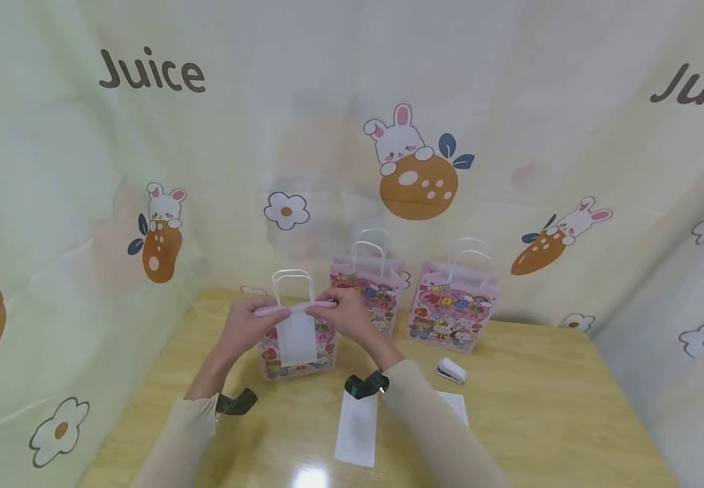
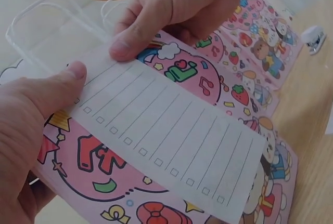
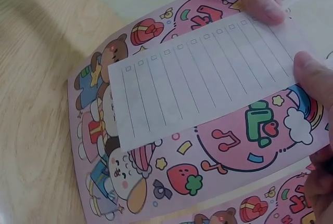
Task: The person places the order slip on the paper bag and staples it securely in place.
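Observation:
A pink paper gift bag [image 1: 325,346] with cartoon animals and white handles stands on the table in front of me. Against its front hangs a white checklist slip [image 2: 171,135], lined and with small boxes down one side. My left hand [image 1: 248,320] pinches the bag's top edge and the slip's upper corner, thumb in front. On the other side my right hand [image 1: 352,313] pinches the same edge, its thumb on the slip's other upper corner. In the right wrist view both thumbs press near the slip's top end; most other fingers are hidden behind the bag.
Two more matching gift bags stand behind and to the right, one near [image 1: 376,285] and one farther right [image 1: 454,308]. A small white stapler [image 1: 450,371] lies before them. White paper slips [image 1: 356,430] lie near my right forearm. A printed curtain [image 1: 236,169] hangs behind the table.

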`<state>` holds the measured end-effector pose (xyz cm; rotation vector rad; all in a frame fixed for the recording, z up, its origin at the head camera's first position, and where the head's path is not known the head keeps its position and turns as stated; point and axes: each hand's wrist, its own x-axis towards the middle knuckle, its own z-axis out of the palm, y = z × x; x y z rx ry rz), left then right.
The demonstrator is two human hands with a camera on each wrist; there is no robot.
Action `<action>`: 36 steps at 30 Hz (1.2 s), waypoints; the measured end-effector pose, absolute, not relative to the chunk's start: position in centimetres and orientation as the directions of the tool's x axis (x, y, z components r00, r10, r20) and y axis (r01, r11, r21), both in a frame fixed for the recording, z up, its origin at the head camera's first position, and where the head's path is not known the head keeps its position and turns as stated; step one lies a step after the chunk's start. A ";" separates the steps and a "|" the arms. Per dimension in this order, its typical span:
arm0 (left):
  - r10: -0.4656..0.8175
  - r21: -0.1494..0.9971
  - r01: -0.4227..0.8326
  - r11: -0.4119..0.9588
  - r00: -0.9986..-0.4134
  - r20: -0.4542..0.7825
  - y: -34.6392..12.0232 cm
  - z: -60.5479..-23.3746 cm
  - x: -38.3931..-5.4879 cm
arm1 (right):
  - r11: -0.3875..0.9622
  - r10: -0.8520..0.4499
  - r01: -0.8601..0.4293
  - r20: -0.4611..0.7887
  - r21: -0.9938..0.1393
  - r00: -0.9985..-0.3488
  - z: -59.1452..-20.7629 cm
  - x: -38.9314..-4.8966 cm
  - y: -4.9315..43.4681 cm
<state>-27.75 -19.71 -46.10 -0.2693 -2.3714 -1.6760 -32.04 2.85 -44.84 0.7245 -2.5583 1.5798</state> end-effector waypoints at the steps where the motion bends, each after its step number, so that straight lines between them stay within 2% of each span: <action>1: 0.016 0.908 0.265 0.325 -0.961 0.275 -19.7 -46.1 -27.7 | 0.366 -0.360 -0.408 0.277 -0.836 -0.891 -44.9 -32.0 2.8; 9: -0.031 0.913 0.258 0.317 -0.959 0.281 -19.3 -46.0 -27.3 | 0.303 -0.357 -0.383 0.269 -0.873 -0.895 -44.9 -31.8 3.1; 14: -0.019 0.912 0.269 0.310 -0.957 0.289 -19.1 -46.1 -27.3 | 0.385 -0.353 -0.476 0.351 -0.791 -0.867 -44.8 -31.4 4.8; 19: -0.012 0.907 0.282 0.313 -0.954 0.300 -19.0 -45.9 -27.2 | 0.430 -0.333 -0.539 0.428 -0.724 -0.840 -44.6 -30.7 8.7; 26: 0.000 0.909 0.281 0.307 -0.955 0.296 -19.2 -45.8 -27.1 | 0.558 -0.253 -0.420 0.335 -0.716 -0.907 -46.4 -29.8 15.9; 36: -0.001 0.897 0.288 0.336 -0.952 0.306 -19.4 -46.1 -27.3 | 0.640 -0.164 -0.359 0.336 -0.679 -0.928 -50.6 -29.5 23.5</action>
